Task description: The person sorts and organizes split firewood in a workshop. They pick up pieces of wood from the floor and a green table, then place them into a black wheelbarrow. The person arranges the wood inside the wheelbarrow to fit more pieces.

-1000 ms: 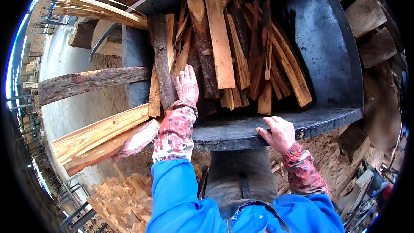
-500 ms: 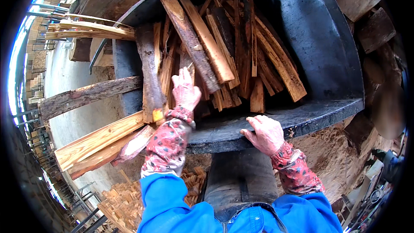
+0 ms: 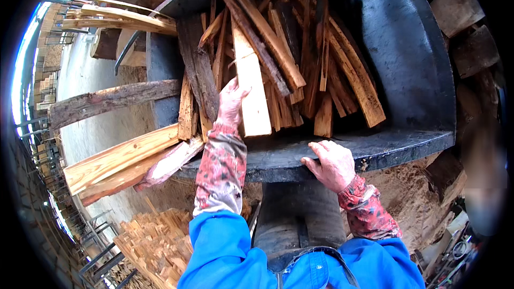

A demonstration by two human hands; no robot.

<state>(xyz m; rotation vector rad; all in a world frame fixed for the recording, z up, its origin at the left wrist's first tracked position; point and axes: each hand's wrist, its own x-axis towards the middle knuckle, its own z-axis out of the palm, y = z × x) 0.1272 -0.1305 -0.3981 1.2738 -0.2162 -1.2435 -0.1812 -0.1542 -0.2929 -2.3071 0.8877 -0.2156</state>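
Note:
My left hand (image 3: pixel 231 106) is closed on the left edge of a pale, flat-faced piece of split firewood (image 3: pixel 251 96), its thumb pressed against the wood. That piece lies tilted over the heap inside a black metal tub (image 3: pixel 407 69). Just left of the hand, a dark bark-covered piece (image 3: pixel 199 69) leans along the tub's left side. Several narrow reddish splits (image 3: pixel 353 69) fill the tub's middle. My right hand (image 3: pixel 333 166) rests on the tub's near rim (image 3: pixel 396 147), fingers apart and holding no wood; some fingertips are hard to make out.
Sticking out past the tub's left side are a bark-covered branch piece (image 3: pixel 115 103), yellowish split boards (image 3: pixel 123 158) and long thin splits (image 3: pixel 120 20). Chopped wood (image 3: pixel 155 241) is heaped at the lower left. Large cut logs (image 3: pixel 458 8) are stacked at the right.
My left hand has closed on a piece of firewood, whose pale face now shows upward. The bark-covered piece beside it has shifted and tilted. My right hand stays on the rim.

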